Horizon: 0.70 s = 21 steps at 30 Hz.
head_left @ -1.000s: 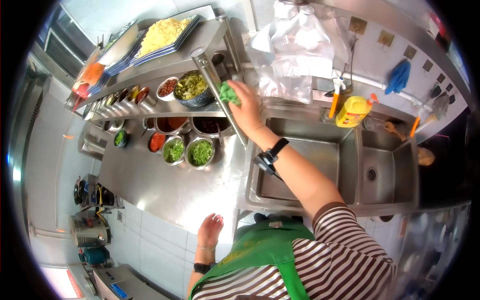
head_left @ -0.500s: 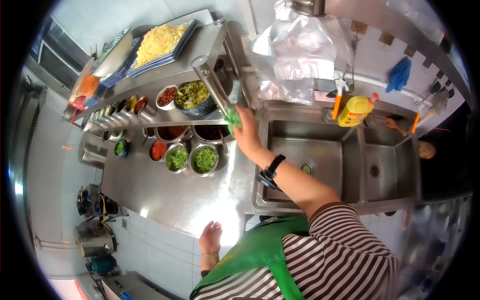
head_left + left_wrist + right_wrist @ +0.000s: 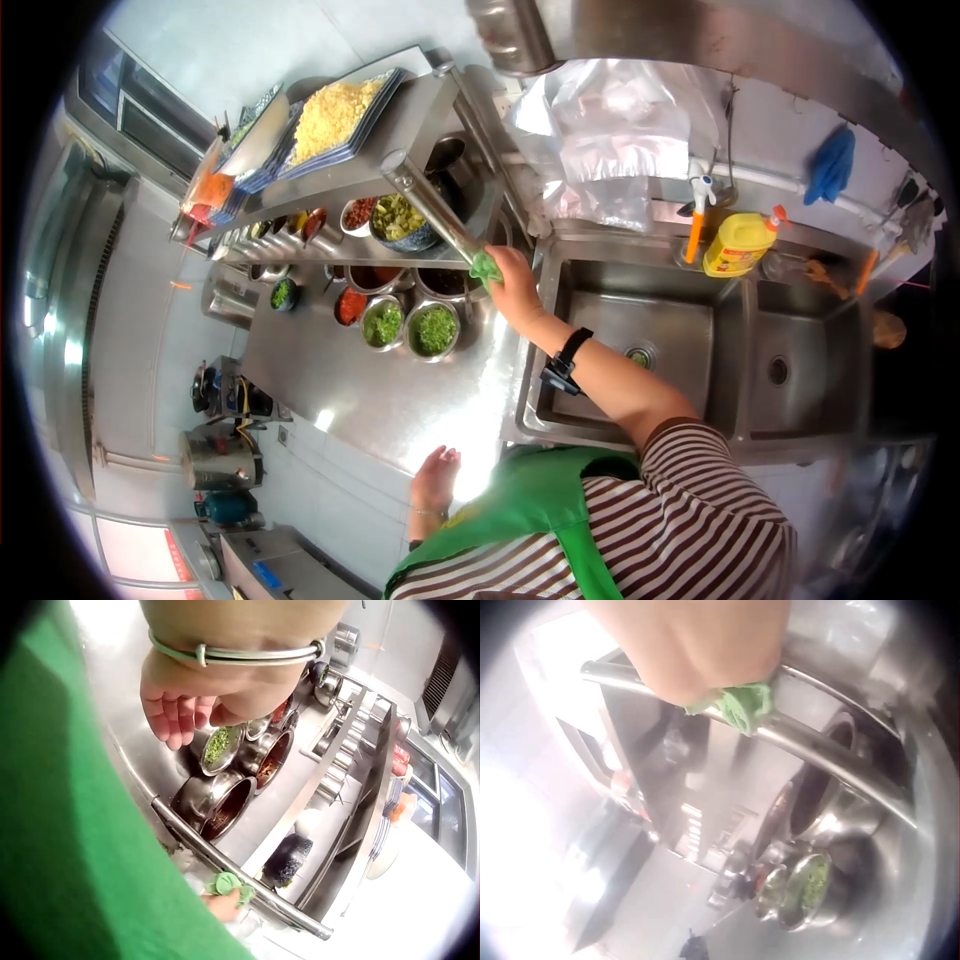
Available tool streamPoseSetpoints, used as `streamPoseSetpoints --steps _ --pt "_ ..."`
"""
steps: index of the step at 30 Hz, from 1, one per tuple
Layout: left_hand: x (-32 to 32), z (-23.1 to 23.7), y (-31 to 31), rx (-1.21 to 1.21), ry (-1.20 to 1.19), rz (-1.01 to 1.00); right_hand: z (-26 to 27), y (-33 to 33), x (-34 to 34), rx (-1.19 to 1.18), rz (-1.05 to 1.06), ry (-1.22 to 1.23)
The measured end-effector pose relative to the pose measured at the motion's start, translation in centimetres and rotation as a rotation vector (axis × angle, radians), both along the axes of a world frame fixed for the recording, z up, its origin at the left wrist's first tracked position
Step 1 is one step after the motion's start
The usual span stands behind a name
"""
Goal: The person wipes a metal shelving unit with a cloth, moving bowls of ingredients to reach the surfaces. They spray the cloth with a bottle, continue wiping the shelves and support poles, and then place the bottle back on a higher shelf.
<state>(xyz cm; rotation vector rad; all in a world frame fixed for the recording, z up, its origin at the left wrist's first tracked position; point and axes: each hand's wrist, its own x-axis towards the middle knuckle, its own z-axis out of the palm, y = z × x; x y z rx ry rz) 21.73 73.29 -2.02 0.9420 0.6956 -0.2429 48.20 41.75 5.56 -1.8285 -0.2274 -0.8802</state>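
Note:
My right hand (image 3: 514,290) grips a green cloth (image 3: 485,268) wrapped against the upright steel post (image 3: 428,203) at the shelf's front corner. In the right wrist view the bunched cloth (image 3: 744,709) shows below the hand, pressed round the tube. My left hand (image 3: 434,482) hangs by the counter's front edge with nothing in it. Its fingers are relaxed and slightly bent in the left wrist view, beneath a bangle (image 3: 240,656). Close to the post stand metal pots, among them one with chopped greens (image 3: 434,330).
The shelf holds a blue-patterned bowl of chopped vegetables (image 3: 402,222) and, higher, a tray of yellow food (image 3: 335,115). A double sink (image 3: 735,350) lies to the right, with a yellow bottle (image 3: 740,246) behind it. Plastic bags (image 3: 620,130) hang on the wall.
My right hand has slid down the post with the cloth, mostly in the first half second. The left hand stays near the counter edge. The head view has shifted a little.

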Motion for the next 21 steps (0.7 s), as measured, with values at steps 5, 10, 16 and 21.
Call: streamPoseSetpoints --steps 5,10,16,21 --pt "-0.4 0.3 -0.1 -0.160 0.013 0.065 8.6 0.8 0.5 0.156 0.033 -0.193" --pt "-1.4 0.4 -1.5 0.326 -0.085 -0.093 0.6 1.1 0.2 0.101 0.059 -0.066" --pt "-1.6 1.0 -2.0 0.669 -0.111 -0.296 7.7 0.3 0.8 0.172 0.168 -0.190" --pt "-0.8 0.5 -0.8 -0.088 0.025 0.090 0.7 -0.7 1.2 0.078 0.093 -0.120"
